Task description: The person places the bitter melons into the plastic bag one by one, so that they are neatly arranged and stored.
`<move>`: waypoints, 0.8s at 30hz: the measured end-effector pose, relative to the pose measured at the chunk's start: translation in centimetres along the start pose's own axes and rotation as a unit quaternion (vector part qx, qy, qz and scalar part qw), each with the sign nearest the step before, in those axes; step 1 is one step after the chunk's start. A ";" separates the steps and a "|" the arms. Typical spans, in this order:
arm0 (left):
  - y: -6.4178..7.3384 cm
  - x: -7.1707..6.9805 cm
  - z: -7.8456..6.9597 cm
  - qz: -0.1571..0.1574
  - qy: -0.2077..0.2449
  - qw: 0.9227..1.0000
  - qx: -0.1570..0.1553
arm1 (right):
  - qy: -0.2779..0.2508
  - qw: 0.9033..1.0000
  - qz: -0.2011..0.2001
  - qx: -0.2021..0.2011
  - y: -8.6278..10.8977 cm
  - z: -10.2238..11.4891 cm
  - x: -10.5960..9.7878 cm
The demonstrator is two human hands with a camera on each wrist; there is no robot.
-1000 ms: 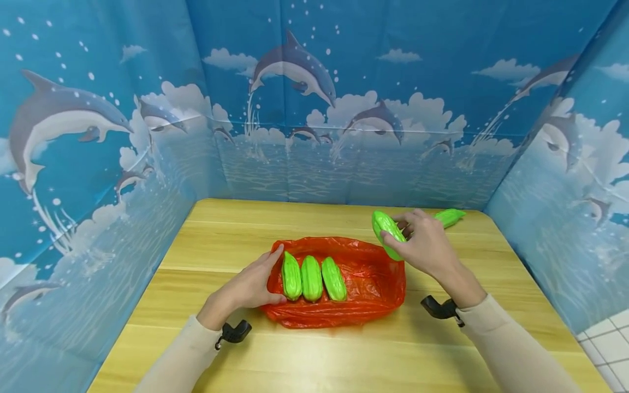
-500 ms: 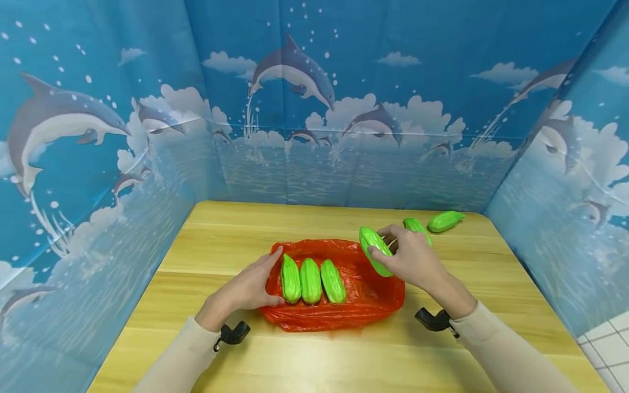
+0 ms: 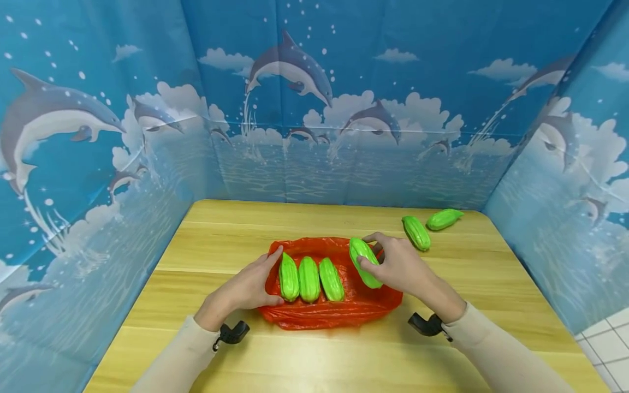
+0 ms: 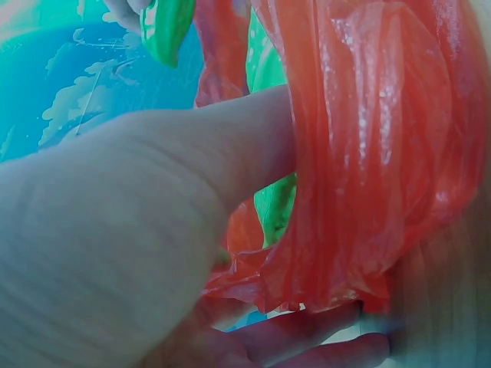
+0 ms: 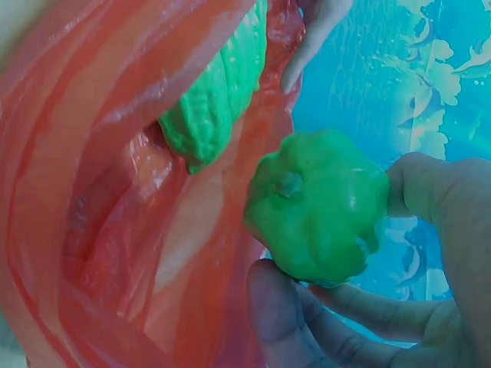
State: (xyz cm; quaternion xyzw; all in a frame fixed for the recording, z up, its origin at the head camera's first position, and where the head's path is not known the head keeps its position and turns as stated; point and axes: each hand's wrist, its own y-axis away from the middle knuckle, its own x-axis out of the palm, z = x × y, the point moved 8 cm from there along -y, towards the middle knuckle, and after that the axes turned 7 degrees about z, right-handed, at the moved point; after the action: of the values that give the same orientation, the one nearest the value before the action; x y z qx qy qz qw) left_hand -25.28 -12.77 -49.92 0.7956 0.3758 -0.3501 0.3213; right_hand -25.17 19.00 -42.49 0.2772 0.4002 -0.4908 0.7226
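Note:
A red plastic bag [image 3: 324, 317] lies spread wide at the middle of the table, its mouth facing up. Three green bitter melons [image 3: 309, 279] rest side by side in its left half. My left hand [image 3: 248, 286] grips the bag's left edge; in the left wrist view the thumb [image 4: 253, 134] goes inside the wall while other fingers stay outside. Over the bag's right half, my right hand [image 3: 400, 266] holds another bitter melon [image 3: 361, 257] between thumb and fingers. Its stem end [image 5: 289, 184] faces the right wrist camera, apart from the melons in the bag.
Two more bitter melons [image 3: 416, 233] [image 3: 444, 219] lie on the wooden table [image 3: 221, 229] at the back right. Dolphin-printed curtains [image 3: 314, 164] close off the back and both sides.
My right hand has carried its bitter melon left and toward me, from the bag's back right corner to over its right half. My left hand has stayed at the bag's edge.

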 end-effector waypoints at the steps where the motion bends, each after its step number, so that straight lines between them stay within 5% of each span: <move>1: 0.0 0.0 0.0 0.000 0.000 1.000 0.000 | 0.002 1.000 0.003 0.000 0.0 0.1 0.2; 24: -0.5 0.2 -0.1 0.010 0.003 1.000 -0.010 | -0.014 0.999 0.043 -0.002 -1.0 0.1 3.1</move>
State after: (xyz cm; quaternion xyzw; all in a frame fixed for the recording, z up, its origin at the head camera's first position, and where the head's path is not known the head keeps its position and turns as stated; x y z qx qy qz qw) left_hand -25.50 -12.37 -50.18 0.7971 0.3723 -0.3410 0.3312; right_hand -25.50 17.03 -45.13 0.2860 0.3789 -0.4619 0.7492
